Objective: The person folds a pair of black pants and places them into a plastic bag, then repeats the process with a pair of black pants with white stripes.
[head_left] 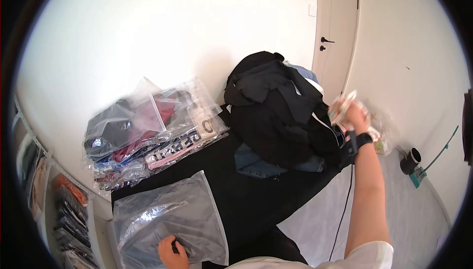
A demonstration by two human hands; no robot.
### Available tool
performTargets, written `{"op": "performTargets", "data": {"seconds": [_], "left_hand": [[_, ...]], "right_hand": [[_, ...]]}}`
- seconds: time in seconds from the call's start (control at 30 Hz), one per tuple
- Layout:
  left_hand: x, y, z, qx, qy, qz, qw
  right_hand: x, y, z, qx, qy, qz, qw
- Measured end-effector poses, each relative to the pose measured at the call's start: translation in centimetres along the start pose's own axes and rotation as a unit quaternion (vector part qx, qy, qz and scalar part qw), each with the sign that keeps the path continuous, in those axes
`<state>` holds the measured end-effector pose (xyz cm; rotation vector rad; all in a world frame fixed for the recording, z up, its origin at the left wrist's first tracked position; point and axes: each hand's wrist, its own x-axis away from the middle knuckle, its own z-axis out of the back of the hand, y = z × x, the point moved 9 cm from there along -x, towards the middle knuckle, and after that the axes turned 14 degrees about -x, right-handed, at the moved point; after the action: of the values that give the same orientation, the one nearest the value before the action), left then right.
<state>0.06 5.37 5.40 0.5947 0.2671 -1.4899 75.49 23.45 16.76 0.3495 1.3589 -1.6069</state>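
Clear plastic bag (167, 215) holding grey garment, flat on black worktop (246, 195) | left hand (172, 254) curled on its near edge, pinning it; actual grip unclear | right hand (357, 116) raised beside dark clothes pile (276, 111), closed round crumpled wrapper (342, 105), possibly film, kept off the worktop.

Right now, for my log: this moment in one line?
left hand: on bagged garment | right hand: holds crumpled plastic

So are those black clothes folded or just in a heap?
In a heap: the black clothes lie crumpled and piled on top of jeans, no neat folds.
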Motion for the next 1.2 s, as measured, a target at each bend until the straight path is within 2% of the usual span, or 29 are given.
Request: {"op": "performTargets", "data": {"seconds": [0.03, 0.07, 0.1, 0.13, 0.17, 0.2, 0.27, 0.3, 0.33, 0.4, 0.47, 0.53, 0.6, 0.73, 0.83, 0.87, 0.93, 1.0, 1.03, 1.07, 1.13, 1.2], "left_hand": [[0.1, -1.0, -0.8, 0.022, -0.018, 0.031, 0.999], [0.2, -1.8, -1.4, 0.044, -0.036, 0.062, 0.996], [0.1, -2.0, -1.3, 0.043, -0.031, 0.066, 0.996], [-0.2, -1.2, -0.7, 0.031, -0.01, 0.021, 0.999], [-0.4, -0.5, -0.2, 0.019, 0.011, -0.024, 0.999], [-0.5, -0.6, 0.1, 0.016, 0.014, -0.02, 1.0], [-0.7, -0.4, -0.1, 0.006, -0.02, -0.045, 0.999], [-0.8, -0.5, -0.1, 0.004, -0.022, -0.044, 0.999], [-0.8, -0.2, -0.2, 0.012, -0.014, -0.046, 0.999], [-0.9, 0.1, -0.3, 0.02, -0.008, -0.045, 0.999], [-0.8, -0.1, -0.3, 0.021, -0.004, -0.031, 0.999], [-1.0, -0.2, -0.2, 0.021, -0.006, -0.027, 0.999], [-1.1, -0.2, 0.0, 0.019, -0.007, -0.022, 1.0], [-1.2, -0.2, 0.2, 0.014, 0.007, -0.018, 1.0], [-1.3, -0.2, 0.4, 0.022, 0.009, -0.011, 1.0], [-1.3, -0.4, 0.3, 0.028, 0.0, -0.006, 1.0], [-1.3, -0.5, 0.4, 0.029, 0.002, -0.004, 1.0], [-1.2, -0.6, 0.3, 0.035, 0.002, -0.001, 0.999], [-1.2, -0.5, 0.4, 0.035, 0.007, -0.003, 0.999], [-1.2, -0.5, 0.4, 0.034, 0.012, -0.005, 0.999], [-1.1, -0.5, 0.4, 0.034, 0.015, -0.007, 0.999], [-1.2, -0.5, 0.4, 0.033, 0.018, -0.012, 0.999]], "right_hand": [[3.3, -0.5, -3.4, 0.101, -0.151, -0.066, 0.981], [7.0, 0.5, -5.7, 0.198, -0.295, -0.129, 0.926], [8.3, 5.5, -7.1, 0.137, -0.244, -0.098, 0.955], [8.4, 10.3, -8.8, 0.072, -0.19, -0.067, 0.977], [8.2, 9.2, -9.0, 0.073, -0.227, -0.133, 0.962], [7.6, 5.8, -8.4, 0.069, -0.23, -0.13, 0.962], [6.9, -1.3, -6.7, 0.144, -0.206, -0.132, 0.959], [6.2, -2.7, -7.1, 0.185, -0.136, -0.05, 0.972], [6.0, -4.6, -7.6, 0.185, -0.138, -0.05, 0.972], [5.8, -11.1, -10.0, 0.172, -0.178, 0.102, 0.963], [6.1, -12.2, -14.5, 0.017, -0.216, 0.115, 0.969], [7.1, -15.1, -18.5, -0.031, -0.252, 0.154, 0.955], [7.5, -17.9, -21.8, -0.043, -0.261, 0.152, 0.952], [7.5, -23.9, -25.5, 0.031, -0.209, 0.177, 0.961], [7.6, -24.9, -28.5, 0.102, -0.206, 0.224, 0.947], [7.1, -24.8, -29.2, 0.1, -0.206, 0.226, 0.947], [4.1, -20.7, -30.8, -0.041, -0.233, 0.065, 0.969], [0.5, -17.3, -29.9, -0.194, -0.088, 0.094, 0.973], [-0.5, -15.9, -27.1, -0.301, -0.065, -0.084, 0.948], [-0.2, -15.2, -24.6, -0.394, -0.038, -0.259, 0.881], [-3.6, -8.5, -21.1, -0.46, 0.063, -0.236, 0.854], [-5.3, -6.7, -13.4, -0.452, 0.224, -0.163, 0.848]]}}
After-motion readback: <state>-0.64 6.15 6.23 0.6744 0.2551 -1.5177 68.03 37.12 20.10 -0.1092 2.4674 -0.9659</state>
